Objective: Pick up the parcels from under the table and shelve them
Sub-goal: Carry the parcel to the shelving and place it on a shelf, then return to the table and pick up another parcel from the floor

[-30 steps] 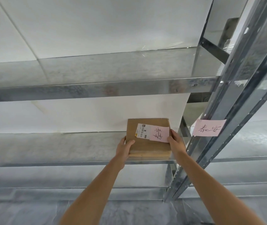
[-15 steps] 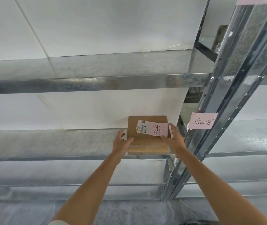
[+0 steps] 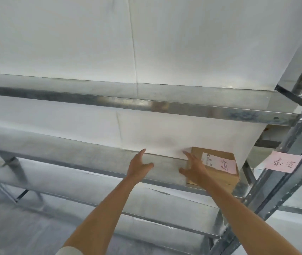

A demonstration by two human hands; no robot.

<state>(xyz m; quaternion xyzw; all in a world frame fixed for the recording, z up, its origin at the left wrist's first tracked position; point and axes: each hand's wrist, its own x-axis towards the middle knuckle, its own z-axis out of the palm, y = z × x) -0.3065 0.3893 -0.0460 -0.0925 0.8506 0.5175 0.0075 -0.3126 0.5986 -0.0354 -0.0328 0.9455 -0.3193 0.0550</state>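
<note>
A brown cardboard parcel [image 3: 220, 168] with a white shipping label and a pink handwritten note lies flat on the metal shelf [image 3: 95, 153], at the shelf's right end by the upright. My right hand [image 3: 193, 167] hovers with fingers spread just left of the parcel and covers its left edge; whether it touches the box is unclear. My left hand [image 3: 139, 165] is farther left above the bare shelf, fingers apart, holding nothing.
A steel upright [image 3: 289, 162] rises at the right and carries a pink paper tag [image 3: 283, 161] with handwriting. Another shelf beam [image 3: 146, 103] runs above, and a lower shelf [image 3: 146, 205] below. White wall panels stand behind the shelving.
Both hands have let go of the parcel and drawn away to the left, fingers spreading. The view has swung left, so the parcel now sits toward the right.
</note>
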